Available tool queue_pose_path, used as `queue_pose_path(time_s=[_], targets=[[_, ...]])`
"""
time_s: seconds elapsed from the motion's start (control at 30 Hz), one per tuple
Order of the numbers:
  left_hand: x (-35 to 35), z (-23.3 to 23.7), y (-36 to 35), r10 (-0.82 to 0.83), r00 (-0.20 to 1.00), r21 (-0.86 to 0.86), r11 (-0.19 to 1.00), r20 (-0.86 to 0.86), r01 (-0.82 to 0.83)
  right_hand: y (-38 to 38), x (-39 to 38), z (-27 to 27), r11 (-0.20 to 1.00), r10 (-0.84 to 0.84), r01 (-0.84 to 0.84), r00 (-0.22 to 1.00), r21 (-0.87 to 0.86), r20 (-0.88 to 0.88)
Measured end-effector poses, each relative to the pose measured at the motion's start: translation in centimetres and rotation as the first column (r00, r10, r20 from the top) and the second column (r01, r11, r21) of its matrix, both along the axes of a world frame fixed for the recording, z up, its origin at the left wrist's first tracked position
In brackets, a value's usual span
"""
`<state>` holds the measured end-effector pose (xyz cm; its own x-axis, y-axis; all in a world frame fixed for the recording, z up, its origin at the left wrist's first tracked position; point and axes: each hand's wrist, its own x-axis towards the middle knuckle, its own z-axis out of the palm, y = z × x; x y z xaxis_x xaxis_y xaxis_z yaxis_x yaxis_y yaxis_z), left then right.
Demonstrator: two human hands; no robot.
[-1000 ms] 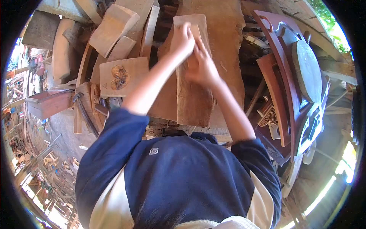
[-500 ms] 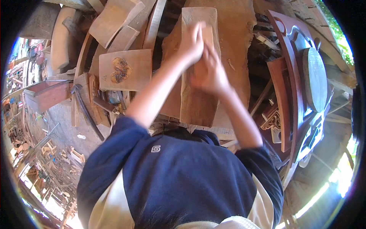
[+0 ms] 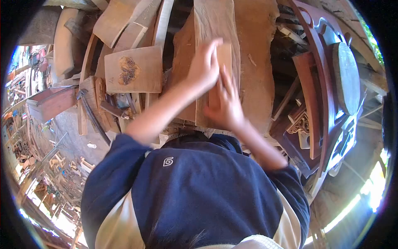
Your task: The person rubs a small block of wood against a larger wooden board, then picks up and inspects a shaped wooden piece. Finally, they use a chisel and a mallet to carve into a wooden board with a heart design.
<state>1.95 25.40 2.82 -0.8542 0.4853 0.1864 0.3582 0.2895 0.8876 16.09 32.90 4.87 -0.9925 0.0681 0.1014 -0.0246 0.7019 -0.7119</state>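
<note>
From the wearer's head, one wide view faces forward and down, close above the shirt (image 3: 215,195).

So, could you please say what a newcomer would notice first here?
Probably the left hand and right hand come first, together at a wooden block on the long plank, upper centre. Next, perhaps, is the dark-marked board to their left, and the grey oval piece at right.

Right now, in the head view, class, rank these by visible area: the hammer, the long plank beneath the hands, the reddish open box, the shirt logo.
1. Long plank, though partly covered
2. Reddish open box
3. Hammer, long but thin
4. Shirt logo
</note>
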Motion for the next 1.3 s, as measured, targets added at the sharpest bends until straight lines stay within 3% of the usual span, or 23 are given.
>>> queue_pose_path(time_s=[0.1,0.13,0.23,0.3,0.33,0.37,0.43,0.47,0.5,0.53,0.57,0.73,0.77,0.8,0.87,0.9,0.97,1.0,1.03,1.13,1.23,1.27,1.3], targets=[[8.8,1.4,-4.4,-0.059,0.997,0.003,0.998,0.048,0.059,-2.6,9.8,0.7,0.992,0.123,-0.120,0.990,-0.038,0.072],[10.7,1.5,-5.0,-0.021,0.994,-0.042,0.999,0.111,0.026,-2.6,12.4,-1.4,0.898,0.233,-0.269,0.962,0.347,0.141],[10.2,1.2,-4.4,-0.001,0.994,-0.078,0.997,0.106,0.010,-1.2,10.0,0.7,0.845,0.305,-0.360,0.932,0.396,0.194],[6.5,0.4,-2.7,-0.025,0.998,-0.088,0.996,0.055,0.030,0.9,5.0,2.6,0.922,0.293,-0.340,0.926,0.187,0.238],[3.7,-0.4,-1.1,-0.003,1.000,-0.050,0.999,0.007,0.004,2.2,2.6,0.6,0.889,0.289,-0.325,0.945,0.323,0.156],[0.1,-1.3,1.0,0.028,0.996,0.009,1.000,0.080,-0.028,3.5,-1.3,2.0,0.916,0.283,-0.315,0.946,0.248,0.155],[-7.7,-2.6,5.0,0.058,0.994,-0.003,0.998,-0.090,-0.058,5.3,-8.1,0.2,0.964,0.106,-0.132,0.987,0.232,0.122],[-12.6,-4.3,6.8,-0.064,0.994,0.044,0.997,0.084,0.060,6.3,-11.8,-2.4,0.945,0.046,-0.051,0.999,0.324,0.021],[-16.3,-3.2,8.1,-0.049,0.988,-0.106,0.992,0.144,0.065,6.4,-15.1,-1.4,0.912,0.074,-0.055,0.997,0.406,-0.031],[-19.6,-2.9,8.8,-0.065,0.995,-0.143,0.987,0.081,0.076,6.3,-18.1,0.2,0.892,0.052,-0.106,0.990,0.439,0.134],[-23.6,-5.7,9.6,-0.076,0.997,-0.151,0.986,-0.009,0.073,6.6,-21.0,0.1,0.571,0.113,-0.317,0.944,0.757,0.309],[-21.0,-4.3,8.4,-0.057,0.998,-0.201,0.978,0.014,0.058,5.6,-18.4,0.5,0.899,0.035,-0.080,0.993,0.431,0.111],[-20.5,-7.8,7.6,-0.105,0.985,-0.086,0.992,-0.138,0.094,5.5,-15.8,-0.3,0.912,0.073,-0.087,0.996,0.402,0.050],[-14.1,-3.4,6.0,-0.051,0.999,-0.136,0.989,0.016,0.053,4.9,-12.5,-0.7,0.937,0.083,-0.086,0.996,0.337,0.024],[-4.8,-0.6,2.3,-0.012,1.000,-0.147,0.989,-0.024,0.008,3.0,-4.5,-0.2,0.962,0.144,-0.139,0.990,0.236,-0.005],[-0.4,-0.2,0.3,-0.015,1.000,-0.106,0.994,-0.025,0.013,1.9,-0.3,-0.4,0.925,0.222,-0.191,0.973,0.330,-0.058],[6.4,0.9,-3.6,-0.097,0.995,-0.016,0.995,-0.032,0.097,-0.7,6.6,1.5,0.973,0.224,-0.226,0.974,0.038,0.037],[9.3,1.1,-5.1,-0.074,0.997,-0.070,0.995,-0.032,0.071,-1.3,9.2,0.4,0.781,0.370,-0.327,0.929,0.532,0.028],[10.8,1.9,-5.9,-0.085,0.995,-0.076,0.993,0.051,0.089,-2.2,10.7,0.7,0.767,0.430,-0.381,0.902,0.516,0.025],[9.1,1.5,-4.9,-0.058,0.989,-0.026,0.998,0.135,0.062,-1.9,8.9,0.1,0.784,0.369,-0.363,0.925,0.503,0.094],[-0.2,-0.6,0.2,0.023,1.000,-0.108,0.994,-0.002,-0.023,2.4,-0.5,-2.4,0.829,0.296,-0.297,0.952,0.473,0.079],[-4.1,-1.9,2.3,0.087,0.995,-0.115,0.989,-0.038,-0.091,4.3,-5.2,-1.2,0.959,0.265,-0.265,0.964,0.106,0.012],[-8.2,-2.4,4.1,0.124,0.986,-0.190,0.971,-0.108,-0.143,6.3,-9.1,-2.9,0.970,0.244,-0.242,0.962,0.036,-0.125]])
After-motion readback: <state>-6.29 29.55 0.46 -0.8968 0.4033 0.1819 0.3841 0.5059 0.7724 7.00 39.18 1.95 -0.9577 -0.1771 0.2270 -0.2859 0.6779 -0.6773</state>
